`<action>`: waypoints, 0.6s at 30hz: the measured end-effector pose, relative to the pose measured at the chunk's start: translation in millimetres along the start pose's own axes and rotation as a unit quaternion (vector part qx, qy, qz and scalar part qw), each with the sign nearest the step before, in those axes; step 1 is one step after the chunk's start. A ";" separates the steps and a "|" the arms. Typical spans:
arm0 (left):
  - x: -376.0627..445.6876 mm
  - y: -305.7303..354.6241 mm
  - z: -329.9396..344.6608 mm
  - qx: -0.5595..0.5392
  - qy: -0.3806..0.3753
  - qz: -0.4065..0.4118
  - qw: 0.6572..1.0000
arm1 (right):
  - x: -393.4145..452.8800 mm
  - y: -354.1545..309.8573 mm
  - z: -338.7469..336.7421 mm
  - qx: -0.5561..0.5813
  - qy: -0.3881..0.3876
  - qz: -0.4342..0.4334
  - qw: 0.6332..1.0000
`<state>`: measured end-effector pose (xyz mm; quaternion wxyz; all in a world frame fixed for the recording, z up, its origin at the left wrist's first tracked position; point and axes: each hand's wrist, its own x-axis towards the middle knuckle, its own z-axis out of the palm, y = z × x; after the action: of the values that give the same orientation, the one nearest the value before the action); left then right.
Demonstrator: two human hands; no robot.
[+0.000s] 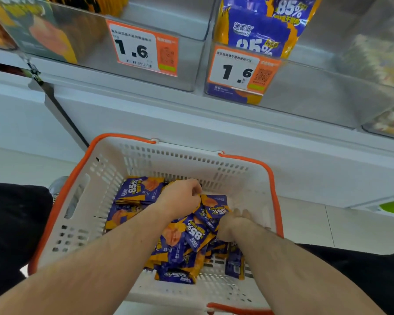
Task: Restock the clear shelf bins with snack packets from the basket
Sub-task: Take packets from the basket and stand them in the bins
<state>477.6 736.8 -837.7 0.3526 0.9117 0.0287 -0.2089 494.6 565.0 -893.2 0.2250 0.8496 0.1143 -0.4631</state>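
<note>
Head view: both forearms reach into white basket, orange-rimmed. Right hand fingers buried in purple-yellow snack packets, grip not visible. Left hand curled, pinching a packet edge. Above: clear shelf bin holding same packets, price tag 1.6.

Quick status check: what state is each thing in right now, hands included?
Basket: upright below the shelf, partly filled.
Snack packets: heaped loose in the basket.
Left hand: down among the packets, fingers curled on one.
Right hand: gripping packets.
Blue-packet bin: holds a few packets.
Left bin: mostly bare in front.
</note>
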 end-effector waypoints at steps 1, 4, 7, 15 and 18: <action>-0.8 0.0 -0.3 -0.002 0.001 -0.001 1.000 | -7.4 2.3 -5.6 0.012 0.044 -0.004 0.999; -5.0 2.2 3.3 -0.003 0.000 0.004 1.000 | -31.4 11.6 -28.9 0.119 0.196 -0.011 0.973; -12.4 11.9 13.4 0.042 -0.026 0.029 0.998 | -46.8 23.4 -57.5 0.232 0.246 0.008 0.941; -31.5 45.7 16.9 0.072 0.104 0.064 0.990 | -95.9 37.8 -106.0 0.645 0.120 -0.008 0.755; -33.1 52.2 6.5 -0.053 0.190 0.072 0.978 | -122.6 47.4 -116.0 0.705 0.085 -0.064 0.701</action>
<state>455.5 696.5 -795.8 0.4027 0.9144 0.0408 -0.0038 532.2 581.9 -722.8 -0.4807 0.7863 -0.1730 -0.3474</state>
